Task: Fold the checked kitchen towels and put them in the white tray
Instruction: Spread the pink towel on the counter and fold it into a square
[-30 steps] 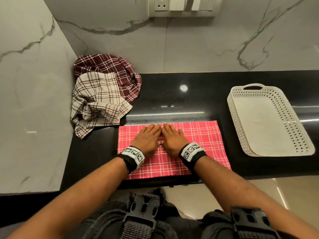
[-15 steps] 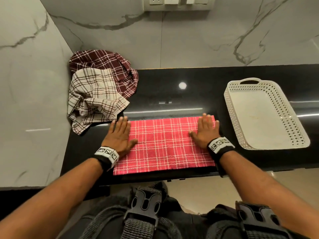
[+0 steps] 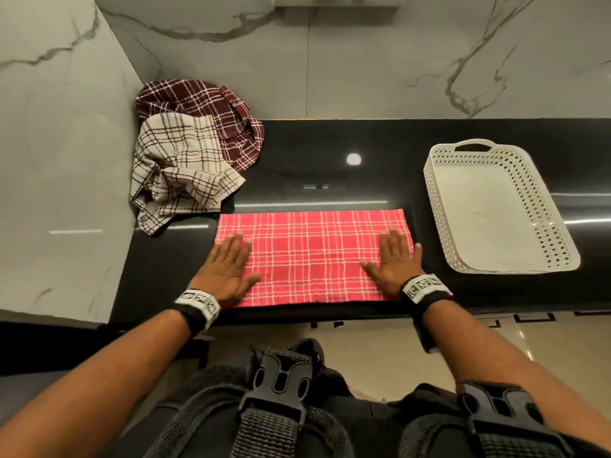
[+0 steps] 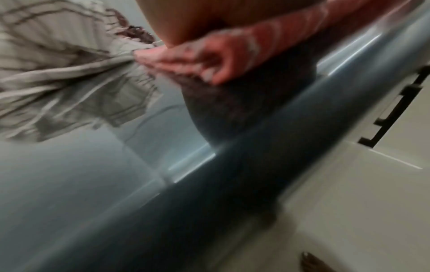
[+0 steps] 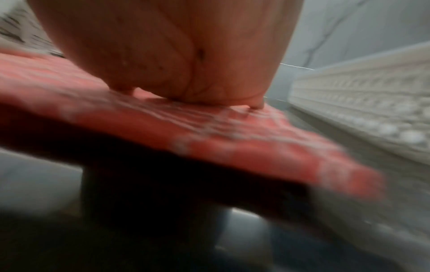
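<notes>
A red checked towel (image 3: 314, 256) lies flat in a long rectangle at the front of the black counter (image 3: 330, 166). My left hand (image 3: 228, 262) presses flat on its left end, fingers straight. Flat on the towel's right end lies my right hand (image 3: 395, 256), its little finger just past the edge. The white perforated tray (image 3: 439, 206) stands to the right with nothing in it. In the wrist views the red towel (image 4: 244, 44) (image 5: 209, 132) shows blurred under each palm, and the tray wall (image 5: 360, 103) is close on the right.
A cream checked towel (image 3: 178, 173) lies crumpled on a maroon checked towel (image 3: 211, 110) in the back left corner. Marble walls close the left and back. The counter's front edge (image 3: 330, 312) runs just below the red towel, with cabinet handles (image 4: 393, 110) beneath.
Both hands slid apart from the towel's middle to its two ends, then drew back a little toward the front edge. The towel stays flat.
</notes>
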Tool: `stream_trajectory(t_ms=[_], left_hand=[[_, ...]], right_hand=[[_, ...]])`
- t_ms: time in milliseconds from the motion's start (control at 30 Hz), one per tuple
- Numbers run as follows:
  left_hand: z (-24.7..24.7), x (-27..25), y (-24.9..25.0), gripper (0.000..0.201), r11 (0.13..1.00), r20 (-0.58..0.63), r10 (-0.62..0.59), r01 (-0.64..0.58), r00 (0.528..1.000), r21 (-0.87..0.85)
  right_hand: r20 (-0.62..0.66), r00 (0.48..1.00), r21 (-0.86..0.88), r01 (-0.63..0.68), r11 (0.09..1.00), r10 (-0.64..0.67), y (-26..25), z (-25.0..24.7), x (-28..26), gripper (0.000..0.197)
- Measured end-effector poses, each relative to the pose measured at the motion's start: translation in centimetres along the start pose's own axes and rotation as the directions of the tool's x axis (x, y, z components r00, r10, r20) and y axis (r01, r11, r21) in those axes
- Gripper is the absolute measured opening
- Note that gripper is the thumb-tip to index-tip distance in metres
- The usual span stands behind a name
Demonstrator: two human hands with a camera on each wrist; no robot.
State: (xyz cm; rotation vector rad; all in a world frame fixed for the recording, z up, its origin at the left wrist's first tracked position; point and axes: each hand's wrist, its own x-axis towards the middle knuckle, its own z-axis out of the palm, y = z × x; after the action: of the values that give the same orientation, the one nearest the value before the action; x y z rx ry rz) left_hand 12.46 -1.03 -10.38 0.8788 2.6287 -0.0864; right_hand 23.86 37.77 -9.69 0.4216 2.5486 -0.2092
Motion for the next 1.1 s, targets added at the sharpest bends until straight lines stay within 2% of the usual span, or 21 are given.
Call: stream_trajectory(t_ms=[67,133,200,333,433,533,633,733,867,967,1100], left_hand=[[0.2,-1.1,-1.3,0.09,0.997,0.017,-0.062,0.061,0.998,0.041],[-0.2,-1.4,-0.9,0.092,0.993,0.022,-0.104,0.103,0.994,0.059],[-1.4,-0.7,1.4,0.087,0.995,-0.036,-0.091,0.092,0.995,0.045],[-2.6,1.5,9.5,0.07,0.996,-0.049,0.084,-0.085,0.995,-0.009],[-0.9,1.8,13.2,0.067,0.993,-0.008,0.115,-0.115,0.993,0.038],[1.7,0.0,10.9,0.076,0.999,-0.061,0.03,-0.032,0.998,-0.024],[3.7,-2.8,6.9,0.08,0.989,-0.157,-0.117,0.1,0.981,-0.113],[4.6,-5.1,4.2,0.08,0.972,-0.174,-0.217,0.196,0.96,-0.132],[4.5,-6.0,3.5,0.08,0.966,-0.164,-0.223,0.195,0.961,-0.169],[4.1,-6.2,3.8,0.076,0.953,-0.172,-0.231,0.187,0.958,-0.237],[0.8,-4.9,3.1,0.049,0.932,-0.245,-0.254,0.169,0.935,-0.322]], right_hand=[[0.008,0.998,0.012,-0.068,0.998,0.068,1.6,0.0,-0.7,0.096],[-0.017,0.996,-0.004,-0.086,0.996,0.086,0.9,-0.1,-1.2,0.092],[-0.081,0.997,0.001,-0.004,1.0,0.004,-1.9,-0.1,-2.0,0.085],[-0.106,0.95,0.045,0.301,0.953,-0.295,-10.2,1.4,-4.4,0.069],[-0.072,0.938,0.056,0.344,0.937,-0.34,-11.2,3.3,-4.9,0.066],[-0.102,0.959,0.042,0.272,0.962,-0.266,-6.4,5.0,-5.0,0.072],[-0.166,0.98,0.064,0.123,0.99,-0.111,-0.3,5.8,-5.5,0.076],[-0.2,0.977,0.059,0.085,0.995,-0.071,2.9,6.0,-6.0,0.075],[-0.213,0.974,0.073,0.09,0.993,-0.072,3.1,6.2,-6.3,0.077],[-0.205,0.979,0.131,0.035,0.991,-0.007,2.2,5.6,-6.4,0.074],[-0.2,0.973,0.207,-0.075,0.975,0.118,-0.8,2.6,-6.2,0.063]])
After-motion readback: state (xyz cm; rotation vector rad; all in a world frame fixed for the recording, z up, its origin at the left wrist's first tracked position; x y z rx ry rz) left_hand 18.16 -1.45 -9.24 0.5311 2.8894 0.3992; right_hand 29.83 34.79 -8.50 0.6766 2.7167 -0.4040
